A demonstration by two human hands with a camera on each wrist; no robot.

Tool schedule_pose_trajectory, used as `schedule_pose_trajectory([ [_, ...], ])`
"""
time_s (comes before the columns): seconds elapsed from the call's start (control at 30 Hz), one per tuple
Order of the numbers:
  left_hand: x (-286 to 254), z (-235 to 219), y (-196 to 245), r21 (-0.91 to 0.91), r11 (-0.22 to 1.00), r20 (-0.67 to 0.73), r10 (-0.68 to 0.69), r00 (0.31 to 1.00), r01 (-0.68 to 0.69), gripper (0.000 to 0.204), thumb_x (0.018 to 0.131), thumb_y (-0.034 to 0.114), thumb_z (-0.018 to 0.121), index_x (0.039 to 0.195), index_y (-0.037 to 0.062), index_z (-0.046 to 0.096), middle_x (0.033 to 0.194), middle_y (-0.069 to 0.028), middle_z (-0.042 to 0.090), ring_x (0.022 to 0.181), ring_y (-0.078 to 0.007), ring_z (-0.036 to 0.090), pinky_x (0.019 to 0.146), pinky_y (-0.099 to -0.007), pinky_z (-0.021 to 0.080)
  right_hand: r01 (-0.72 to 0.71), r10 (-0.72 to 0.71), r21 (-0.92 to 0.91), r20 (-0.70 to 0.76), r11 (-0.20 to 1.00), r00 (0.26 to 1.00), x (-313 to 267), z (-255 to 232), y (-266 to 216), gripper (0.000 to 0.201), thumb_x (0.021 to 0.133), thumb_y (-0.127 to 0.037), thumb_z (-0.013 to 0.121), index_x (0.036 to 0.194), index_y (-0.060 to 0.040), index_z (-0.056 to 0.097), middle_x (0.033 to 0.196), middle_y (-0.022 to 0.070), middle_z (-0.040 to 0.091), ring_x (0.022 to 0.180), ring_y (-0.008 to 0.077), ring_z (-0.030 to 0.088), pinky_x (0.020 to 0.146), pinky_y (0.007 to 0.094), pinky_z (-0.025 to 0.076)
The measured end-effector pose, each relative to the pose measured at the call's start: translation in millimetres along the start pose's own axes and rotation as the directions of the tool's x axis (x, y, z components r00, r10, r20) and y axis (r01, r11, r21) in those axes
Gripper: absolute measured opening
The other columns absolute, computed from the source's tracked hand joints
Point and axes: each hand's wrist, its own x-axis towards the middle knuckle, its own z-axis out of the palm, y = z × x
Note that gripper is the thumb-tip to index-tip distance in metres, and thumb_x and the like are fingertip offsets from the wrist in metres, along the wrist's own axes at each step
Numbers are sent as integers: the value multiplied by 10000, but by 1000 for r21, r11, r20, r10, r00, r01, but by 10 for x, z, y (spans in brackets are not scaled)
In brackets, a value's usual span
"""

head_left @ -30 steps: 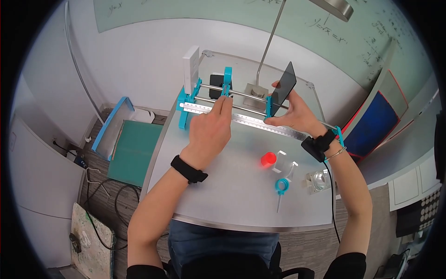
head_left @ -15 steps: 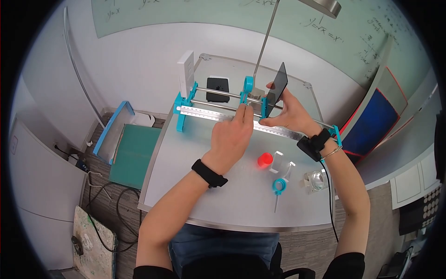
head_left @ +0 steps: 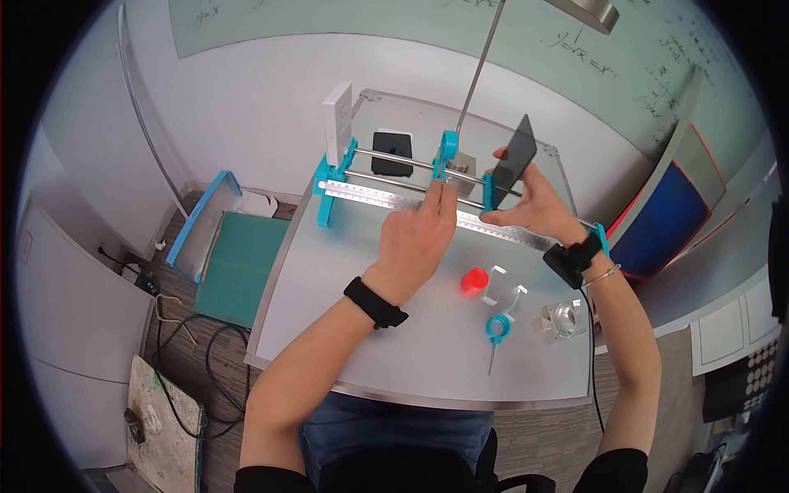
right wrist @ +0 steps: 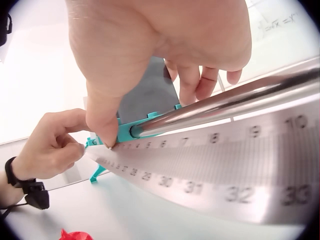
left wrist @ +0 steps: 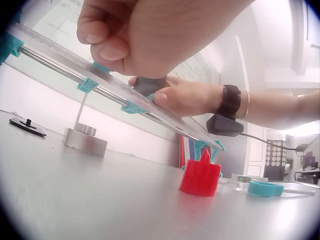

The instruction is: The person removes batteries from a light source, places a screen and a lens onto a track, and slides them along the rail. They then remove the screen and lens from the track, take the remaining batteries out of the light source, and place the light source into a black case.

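Note:
Two metal rails carry a teal ring holder (head_left: pixel 449 145), whose base my left hand (head_left: pixel 416 251) pinches at the front rail. Just right of it, my right hand (head_left: pixel 544 207) grips the teal mount of an upright dark plate (head_left: pixel 516 161), thumb in front and fingers behind. A steel ruler (head_left: pixel 370 195) runs along the front of the rails; its numbers show large in the right wrist view (right wrist: pixel 215 165). At the rails' left end stands a white panel (head_left: pixel 338 123). In the left wrist view my left fingertips (left wrist: pixel 111 54) are curled over the ruler's edge, partly hiding the grip.
Nearer the table's front are a red candle-shaped piece (head_left: pixel 474 281), clear pieces (head_left: pixel 496 284), a loose teal ring with a stem (head_left: pixel 498 328) and a clear block with a round lens (head_left: pixel 564 320). Behind the rails lie a black device (head_left: pixel 393 154) and a lamp base (head_left: pixel 462 168).
My left hand and the ring holder have slid right along the rails, close to the dark plate, mostly in the first half second. The right hand keeps its grip on the plate's mount.

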Motion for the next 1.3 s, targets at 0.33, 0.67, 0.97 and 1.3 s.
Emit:
schedule_pose_trajectory([
  [0.33,6,40,-5,-11,1000,-27,-5,1000,5,503,767,-44,639,1264,-25,561,1298,-162,649,651,-282,707,541,-335,557,9,-9,46,-4,999,1000,-185,-192,116,971,617,-292,963,1410,-44,461,1237,135,600,1168,276,611,1092,430,444],
  [0.67,82,107,233,-42,999,-15,5,1000,-6,465,771,-35,641,1231,-33,575,1280,-170,655,639,-296,708,540,-350,564,3,-2,42,-22,999,1000,-195,-188,158,978,605,-311,967,1407,-43,475,1174,131,625,1151,269,591,1074,424,433],
  [0.97,127,136,366,-30,999,-14,42,999,-42,448,776,-19,666,1215,-67,587,1259,-179,648,642,-262,715,539,-334,563,14,-14,6,-31,1000,999,-213,-196,161,984,593,-315,967,1406,-55,477,1167,140,632,1105,277,601,1034,416,439],
  [1.3,122,138,384,2,999,-6,39,999,-39,439,780,-15,671,1208,-62,588,1265,-171,646,624,-250,712,528,-326,561,6,-6,-2,-31,1000,1000,-215,-210,130,979,593,-314,969,1398,-47,480,1123,131,655,1080,258,597,1042,402,433],
])
